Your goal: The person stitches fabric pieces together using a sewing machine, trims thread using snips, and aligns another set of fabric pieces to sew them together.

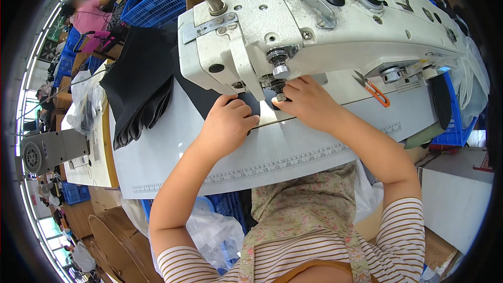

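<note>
A white industrial sewing machine [246, 26] stands over a pale table [173, 167]. Beneath its head lies a piece of black fabric [195, 90], running out to the left. My left hand [225, 123] has its fingers curled closed on the near edge of this fabric, just left of the needle area. Right beside the needle area, my right hand [308, 104] is closed too, thumb and fingers pinched at the fabric. The machine head and my fingers hide the needle and presser foot. A thick stack of black fabric pieces [144, 81] drapes at the left.
Orange-handled scissors [378, 96] lie to the right of my right hand. A printed ruler strip [283, 164] follows the table's front edge. Blue crates [157, 0] stand behind at left, where a person in pink [89, 18] sits. Another machine [55, 149] is at far left.
</note>
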The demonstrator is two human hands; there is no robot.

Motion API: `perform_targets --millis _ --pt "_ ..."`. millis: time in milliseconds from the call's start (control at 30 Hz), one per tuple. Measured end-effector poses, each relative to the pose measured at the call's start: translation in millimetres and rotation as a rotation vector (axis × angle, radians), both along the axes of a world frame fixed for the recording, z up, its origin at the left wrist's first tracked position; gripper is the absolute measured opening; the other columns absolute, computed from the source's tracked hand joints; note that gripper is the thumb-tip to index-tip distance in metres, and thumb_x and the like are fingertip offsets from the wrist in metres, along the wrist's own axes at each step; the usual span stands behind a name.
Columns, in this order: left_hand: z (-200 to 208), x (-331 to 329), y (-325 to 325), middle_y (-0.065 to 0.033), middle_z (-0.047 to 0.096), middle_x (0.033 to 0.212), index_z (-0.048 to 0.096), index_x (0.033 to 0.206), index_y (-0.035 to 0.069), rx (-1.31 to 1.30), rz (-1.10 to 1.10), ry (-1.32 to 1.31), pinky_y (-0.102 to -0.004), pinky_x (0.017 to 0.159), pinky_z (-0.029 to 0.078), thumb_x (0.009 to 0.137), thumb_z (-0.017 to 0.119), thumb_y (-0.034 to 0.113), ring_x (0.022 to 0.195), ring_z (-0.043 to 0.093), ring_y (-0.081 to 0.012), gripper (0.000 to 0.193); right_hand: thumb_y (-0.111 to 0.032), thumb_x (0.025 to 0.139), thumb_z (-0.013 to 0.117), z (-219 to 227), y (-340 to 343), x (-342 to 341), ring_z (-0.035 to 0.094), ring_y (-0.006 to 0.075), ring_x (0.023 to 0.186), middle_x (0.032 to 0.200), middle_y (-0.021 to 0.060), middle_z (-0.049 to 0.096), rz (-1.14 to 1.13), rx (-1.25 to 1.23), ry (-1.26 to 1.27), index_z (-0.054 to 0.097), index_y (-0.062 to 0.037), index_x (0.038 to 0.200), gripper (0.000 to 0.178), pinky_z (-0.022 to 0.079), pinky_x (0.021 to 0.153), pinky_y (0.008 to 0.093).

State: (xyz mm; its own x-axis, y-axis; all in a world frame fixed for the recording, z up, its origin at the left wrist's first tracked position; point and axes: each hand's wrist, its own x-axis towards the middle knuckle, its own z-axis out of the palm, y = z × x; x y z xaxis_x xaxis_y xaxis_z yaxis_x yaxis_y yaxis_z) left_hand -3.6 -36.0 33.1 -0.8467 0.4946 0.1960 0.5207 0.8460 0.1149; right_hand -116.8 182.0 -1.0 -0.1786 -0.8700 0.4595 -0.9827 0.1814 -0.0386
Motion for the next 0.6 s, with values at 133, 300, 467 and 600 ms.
perform_targets --millis 133,300,467,600 --pt "-2 -2 2 0.0010 0.059 0.076 0.070 0.086 0.012 -0.075 0.033 0.020 -0.0351 0.087 0.043 0.070 0.064 0.009 0.086 0.058 -0.0179 0.018 -0.014 0.075 0.060 -2 -4 1 0.054 0.0210 0.099 0.092 0.0020 0.059 -0.042 0.002 0.021 0.066 -0.0101 0.085 0.013 0.043 0.090 0.0364" --pt "-5 -4 4 0.0011 0.057 0.074 0.069 0.085 0.010 -0.100 0.056 0.073 -0.0343 0.083 0.043 0.076 0.063 0.013 0.085 0.058 -0.0175 0.011 -0.018 0.079 0.060 -1 -8 1 0.056 0.0193 0.094 0.085 0.0006 0.059 -0.092 0.064 0.077 0.071 -0.0207 0.101 0.024 0.043 0.084 0.0361" --pt "-8 -6 4 0.0009 0.061 0.085 0.070 0.096 0.012 -0.159 0.112 0.070 -0.0369 0.087 0.044 0.073 0.064 0.009 0.091 0.059 -0.0201 0.024 -0.016 0.076 0.062 -7 -11 0 0.056 0.0204 0.098 0.092 0.0015 0.060 -0.087 0.008 0.062 0.068 -0.0151 0.090 0.015 0.044 0.087 0.0355" --pt "-8 -9 6 0.0003 0.061 0.085 0.069 0.095 0.011 -0.174 0.106 0.088 -0.0376 0.088 0.044 0.074 0.063 0.010 0.093 0.059 -0.0207 0.022 -0.014 0.071 0.063 -9 -14 -1 0.055 0.0215 0.103 0.097 0.0025 0.061 -0.096 -0.035 0.047 0.065 -0.0088 0.075 0.007 0.044 0.091 0.0346"
